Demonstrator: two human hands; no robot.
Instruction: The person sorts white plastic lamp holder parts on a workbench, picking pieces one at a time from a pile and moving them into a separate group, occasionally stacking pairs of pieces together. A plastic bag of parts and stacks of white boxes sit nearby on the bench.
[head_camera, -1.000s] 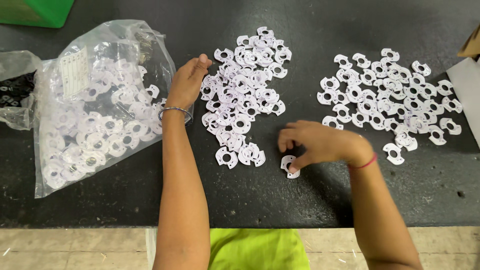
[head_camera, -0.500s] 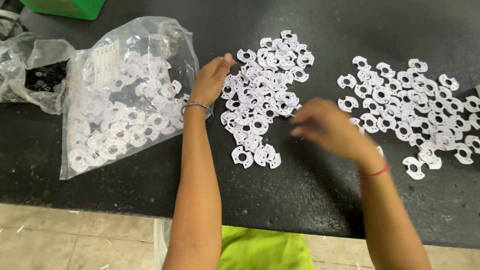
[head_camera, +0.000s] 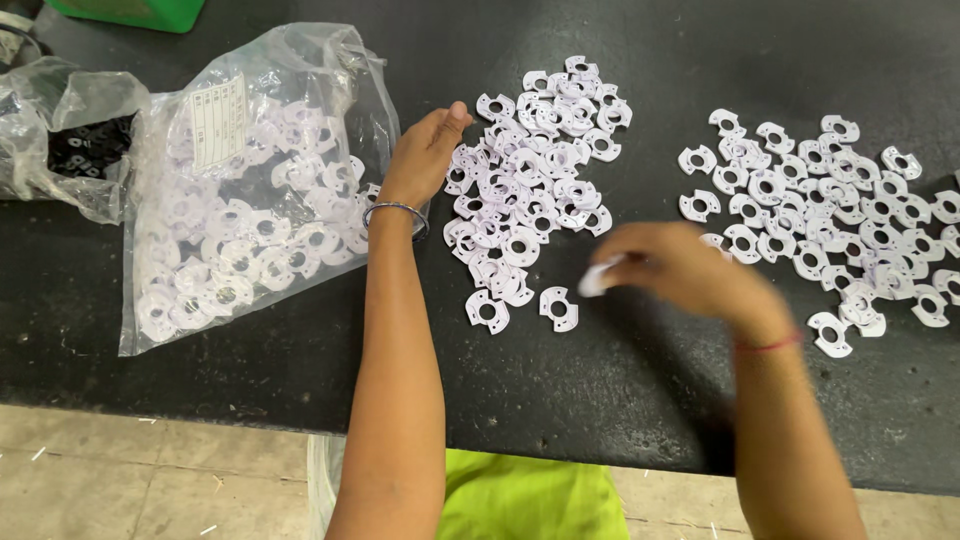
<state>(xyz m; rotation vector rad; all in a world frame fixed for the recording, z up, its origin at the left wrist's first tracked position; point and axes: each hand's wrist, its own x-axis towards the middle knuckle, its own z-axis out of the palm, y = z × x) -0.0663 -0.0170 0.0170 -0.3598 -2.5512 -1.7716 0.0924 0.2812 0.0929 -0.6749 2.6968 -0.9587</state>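
The right hand (head_camera: 680, 268), blurred, seemingly pinches one white part (head_camera: 598, 277); the left hand (head_camera: 425, 155) rests flat, holding nothing, beside the large unsorted middle pile (head_camera: 535, 185).

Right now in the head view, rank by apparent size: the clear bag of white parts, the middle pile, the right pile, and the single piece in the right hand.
1. Clear bag.
2-3. Middle pile and right pile: look alike; the right one runs off frame, so unranked.
4. Piece in the right hand, blurred.
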